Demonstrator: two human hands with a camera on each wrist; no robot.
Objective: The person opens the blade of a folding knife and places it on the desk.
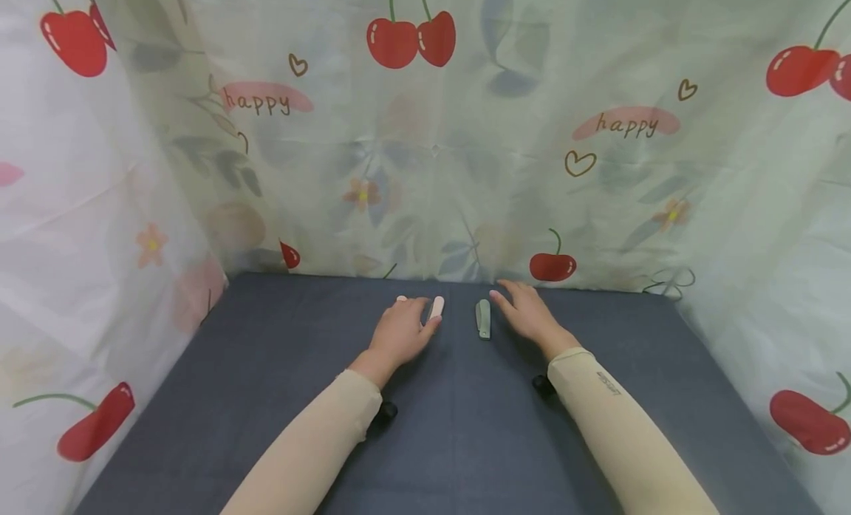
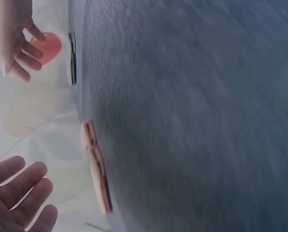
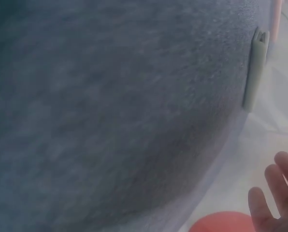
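A slim, pale pink folding-type tool (image 1: pixel 436 307) lies on the dark cloth by my left hand (image 1: pixel 397 332), which partly covers it. Another small pink bit (image 1: pixel 401 298) shows past that hand; whether it belongs to the same piece I cannot tell. In the left wrist view the pink tool (image 2: pixel 98 169) has a joint and a dark slot. To its right lies a similar grey-green slotted tool (image 1: pixel 484 321), also seen in the right wrist view (image 3: pixel 256 70). My right hand (image 1: pixel 528 312) hovers just right of it, fingers spread and loosely bent. Neither hand holds anything.
Dark grey cloth covers the table (image 1: pixel 425 441). A pale curtain (image 1: pixel 432 153) printed with cherries and flowers hangs behind and along both sides. Black wrist cameras (image 1: pixel 382 415) sit under the sleeved forearms.
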